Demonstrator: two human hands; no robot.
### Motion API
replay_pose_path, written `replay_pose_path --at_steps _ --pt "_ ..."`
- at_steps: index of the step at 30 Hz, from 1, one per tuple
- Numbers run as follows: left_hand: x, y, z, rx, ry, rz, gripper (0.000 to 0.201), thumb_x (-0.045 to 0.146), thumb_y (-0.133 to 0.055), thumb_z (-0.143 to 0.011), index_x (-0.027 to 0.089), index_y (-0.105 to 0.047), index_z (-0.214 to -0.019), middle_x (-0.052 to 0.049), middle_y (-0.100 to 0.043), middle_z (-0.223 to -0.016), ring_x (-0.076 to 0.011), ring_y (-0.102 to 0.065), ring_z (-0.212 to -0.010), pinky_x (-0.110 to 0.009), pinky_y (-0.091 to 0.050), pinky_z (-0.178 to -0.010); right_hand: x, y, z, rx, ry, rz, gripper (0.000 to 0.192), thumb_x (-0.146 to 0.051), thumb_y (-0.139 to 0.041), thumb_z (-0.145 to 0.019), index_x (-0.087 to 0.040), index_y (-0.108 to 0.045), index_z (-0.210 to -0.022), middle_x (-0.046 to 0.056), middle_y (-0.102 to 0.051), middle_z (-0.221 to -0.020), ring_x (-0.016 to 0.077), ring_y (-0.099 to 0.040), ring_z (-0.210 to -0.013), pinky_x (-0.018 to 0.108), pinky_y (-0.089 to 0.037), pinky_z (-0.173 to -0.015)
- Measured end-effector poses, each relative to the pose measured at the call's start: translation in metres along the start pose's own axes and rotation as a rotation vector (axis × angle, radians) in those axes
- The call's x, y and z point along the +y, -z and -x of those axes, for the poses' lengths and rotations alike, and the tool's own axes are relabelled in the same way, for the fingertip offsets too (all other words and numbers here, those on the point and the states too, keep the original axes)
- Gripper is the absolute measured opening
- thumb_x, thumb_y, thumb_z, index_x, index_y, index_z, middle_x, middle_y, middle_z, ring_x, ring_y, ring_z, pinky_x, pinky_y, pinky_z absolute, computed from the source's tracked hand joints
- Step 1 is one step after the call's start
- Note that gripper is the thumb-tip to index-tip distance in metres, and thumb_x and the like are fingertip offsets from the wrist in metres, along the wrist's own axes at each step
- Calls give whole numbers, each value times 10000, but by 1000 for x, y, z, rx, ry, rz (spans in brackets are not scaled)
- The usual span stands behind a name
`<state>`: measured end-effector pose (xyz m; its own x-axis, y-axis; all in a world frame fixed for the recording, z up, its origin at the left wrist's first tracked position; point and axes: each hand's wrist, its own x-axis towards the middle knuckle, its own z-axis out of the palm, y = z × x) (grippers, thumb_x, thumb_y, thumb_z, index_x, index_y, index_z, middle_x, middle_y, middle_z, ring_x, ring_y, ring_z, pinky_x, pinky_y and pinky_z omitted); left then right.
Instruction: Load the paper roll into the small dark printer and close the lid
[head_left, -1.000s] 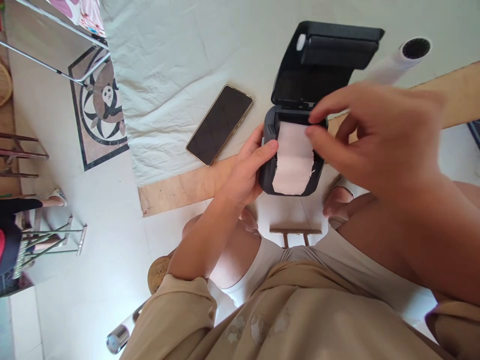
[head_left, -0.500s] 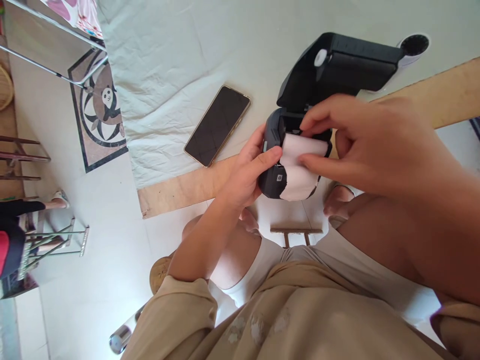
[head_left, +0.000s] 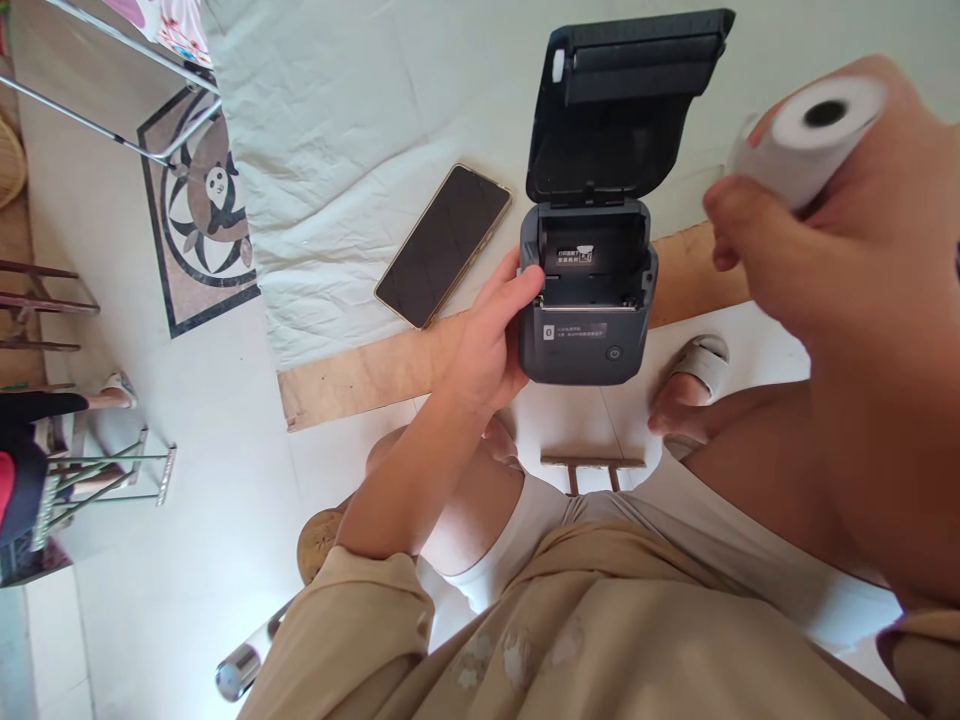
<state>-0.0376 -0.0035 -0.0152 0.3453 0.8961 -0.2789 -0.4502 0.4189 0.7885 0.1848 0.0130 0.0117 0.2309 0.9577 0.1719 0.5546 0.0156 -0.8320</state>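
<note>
My left hand [head_left: 491,335] grips the left side of a dark grey portable label printer [head_left: 585,345], thumb on its upper edge. The printer's black lid [head_left: 611,120] stands open, tilted back toward the table. Inside, the paper compartment [head_left: 592,265] holds no roll, and a small printed label shows on its inner wall. To the right, apart from the printer, my right hand [head_left: 817,220] is closed around a white paper roll [head_left: 799,140]. The roll's end with its dark core hole faces up and right; the hand is slightly blurred.
A smartphone [head_left: 444,245] lies dark-screened on the pale cloth [head_left: 337,150], left of the printer. The table's bare wooden edge [head_left: 360,385] runs below it. Metal rack legs [head_left: 112,60] stand at upper left. Another person's foot [head_left: 118,390] shows near a folding stool [head_left: 112,470].
White paper that lay in the printer is gone from it. My right hand has moved up and right, now holding a paper roll. The printer has turned, its lid now more upright in view.
</note>
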Motion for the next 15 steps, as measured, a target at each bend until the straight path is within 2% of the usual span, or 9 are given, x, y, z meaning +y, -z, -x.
replay_pose_path --at_steps 2,4,6,10,12,15 --pt "0 0 1 -1 -3 1 295 504 -671 -922 266 -736 -1085 8 -766 -1023 -257 -764 -1048 -360 -636 -796 3 0 3 -63 59 260 372 -327 -753 -763 -210 -571 -1066 44 -658 -1010 176 -640 -880 411 -515 -831" --pt "0 -1 1 -2 -2 -6 290 495 -664 -925 266 -735 -1090 7 -764 -1025 -256 -759 -1061 -361 -634 -806 5 -2 2 -122 91 379 435 -356 -768 -779 -219 -588 -1151 82 -663 -1158 227 -647 -1032 457 -512 -925" --pt "0 -2 1 1 0 -9 281 487 -667 -924 263 -734 -1081 8 -765 -1016 -245 -759 -1032 -349 -630 -792 6 -7 -2 -171 77 443 460 -344 -755 -800 -231 -584 -1212 97 -666 -1181 259 -658 -1066 490 -515 -946" --pt "2 -3 2 17 15 -15 279 486 -673 -917 259 -721 -1072 6 -762 -1022 -244 -756 -1032 -351 -627 -810 6 -13 -5 -225 -19 491 526 -327 -756 -805 -266 -558 -1289 78 -704 -1101 277 -685 -995 537 -523 -937" --pt "3 -4 2 18 23 -12 283 485 -679 -914 258 -711 -1080 4 -759 -1034 -251 -749 -1071 -359 -628 -846 7 -6 -1 -192 81 407 584 -336 -770 -797 -259 -549 -1332 71 -704 -1152 254 -691 -1025 500 -535 -945" --pt "5 -5 3 7 23 1 277 476 -692 -907 263 -698 -1083 4 -761 -1038 -264 -730 -1155 -369 -630 -902 11 17 1 -21 238 253 548 -333 -700 -859 -262 -566 -1386 52 -657 -1295 232 -658 -1178 440 -510 -984"
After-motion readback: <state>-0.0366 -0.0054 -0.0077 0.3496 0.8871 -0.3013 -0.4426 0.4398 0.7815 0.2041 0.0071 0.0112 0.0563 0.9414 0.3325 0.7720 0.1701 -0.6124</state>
